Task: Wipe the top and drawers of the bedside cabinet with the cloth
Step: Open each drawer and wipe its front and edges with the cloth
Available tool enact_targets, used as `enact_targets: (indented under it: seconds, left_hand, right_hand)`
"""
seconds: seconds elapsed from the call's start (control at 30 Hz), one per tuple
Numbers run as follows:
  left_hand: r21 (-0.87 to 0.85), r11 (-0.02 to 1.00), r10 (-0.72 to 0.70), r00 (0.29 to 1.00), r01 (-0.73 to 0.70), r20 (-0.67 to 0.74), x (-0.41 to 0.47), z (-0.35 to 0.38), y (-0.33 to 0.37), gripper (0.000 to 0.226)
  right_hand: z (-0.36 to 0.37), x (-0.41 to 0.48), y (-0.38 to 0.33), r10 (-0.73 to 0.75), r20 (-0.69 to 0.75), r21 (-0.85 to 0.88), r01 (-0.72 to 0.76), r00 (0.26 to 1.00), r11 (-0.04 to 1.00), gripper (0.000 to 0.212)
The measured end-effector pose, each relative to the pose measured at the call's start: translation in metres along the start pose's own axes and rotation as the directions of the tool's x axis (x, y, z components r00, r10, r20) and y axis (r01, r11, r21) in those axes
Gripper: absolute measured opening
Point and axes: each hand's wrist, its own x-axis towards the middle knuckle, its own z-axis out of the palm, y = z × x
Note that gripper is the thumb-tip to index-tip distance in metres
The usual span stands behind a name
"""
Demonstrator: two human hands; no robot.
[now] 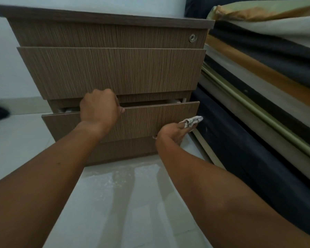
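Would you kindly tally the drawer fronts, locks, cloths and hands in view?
Drawer fronts: 3 (top, middle, bottom)
Locks: 1
Cloths: 1
Hands: 2 (left, right)
Total: 7

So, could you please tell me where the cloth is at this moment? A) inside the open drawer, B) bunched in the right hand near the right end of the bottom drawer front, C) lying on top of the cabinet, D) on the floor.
B: the cloth is bunched in the right hand at the right end of the bottom drawer, while the left hand grips that drawer's top edge.
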Motion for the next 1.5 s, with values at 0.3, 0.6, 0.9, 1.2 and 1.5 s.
enact_targets:
  seconds: [0.3,0.6,0.9,1.2,1.5]
  left_hand:
    - [0.022,1.0,0.016,1.0,-0.015,-0.022,0.003,0.003,0.001,0.026]
    - [0.0,1.0,0.019,1.0,-0.019,-0.021,0.002,0.001,-0.001,0.027]
    - [-0.046,0.998,0.029,0.999,-0.03,-0.014,0.003,0.003,-0.006,0.025]
    - [-0.063,0.997,0.048,0.998,-0.05,-0.035,0.002,0.007,-0.01,0.026]
    - [-0.054,0.998,0.031,0.998,-0.033,-0.055,0.003,0.009,-0.013,0.025]
  right_hand:
    - [0.02,-0.082,0.026,-0.009,0.188,-0.123,0.033,0.982,0.992,0.06]
    - [0.015,-0.052,0.018,-0.147,0.227,-0.184,0.191,0.963,0.964,0.06]
    - [-0.007,0.023,-0.03,-0.209,0.062,0.027,0.208,0.976,0.978,0.046]
    - [0.001,0.02,-0.07,-0.373,-0.004,0.079,0.372,0.928,0.925,0.034]
    - [-0.003,0.008,-0.023,-0.764,0.614,-0.392,0.917,0.198,-0.077,0.025]
